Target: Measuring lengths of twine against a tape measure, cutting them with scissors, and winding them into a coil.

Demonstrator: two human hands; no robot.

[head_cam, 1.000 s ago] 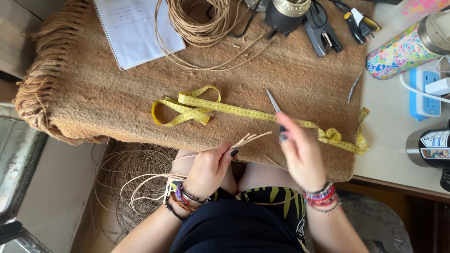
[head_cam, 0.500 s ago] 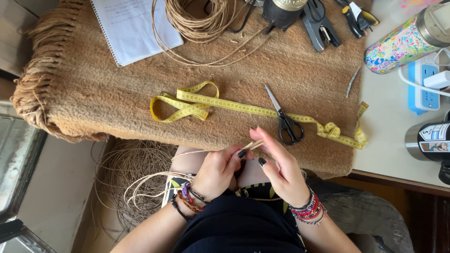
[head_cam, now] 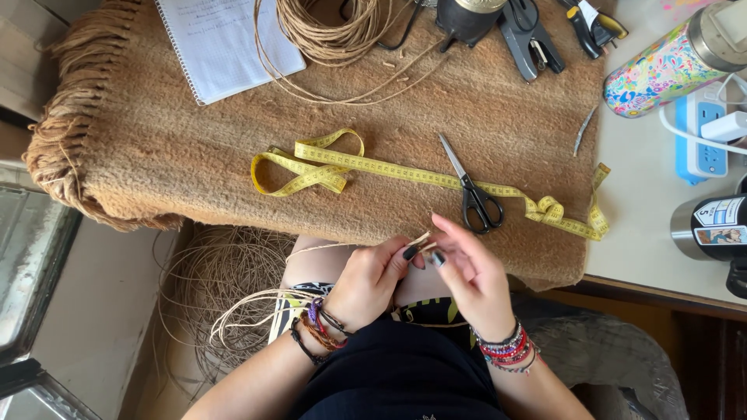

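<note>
A big fuzzy brown mat [head_cam: 194, 140] covers the table. Far on it lie a white spiral notebook [head_cam: 226, 43] and a coil of tan cord [head_cam: 334, 27], with dark tools to the right. A long yellow measuring tape [head_cam: 373, 165] runs across the middle of the mat. Black-handled scissors [head_cam: 473, 198] lie on the tape, near the right. A flowery bottle [head_cam: 669, 58] stands far right, off the mat. Below the near edge, a loose pile of thin cord [head_cam: 226, 280] sits on the left. The left hand [head_cam: 369, 284] and the right hand [head_cam: 475, 276] meet near the middle. Both pinch the ends of thin tan cord strands [head_cam: 422, 241] tight between their fingertips.
</note>
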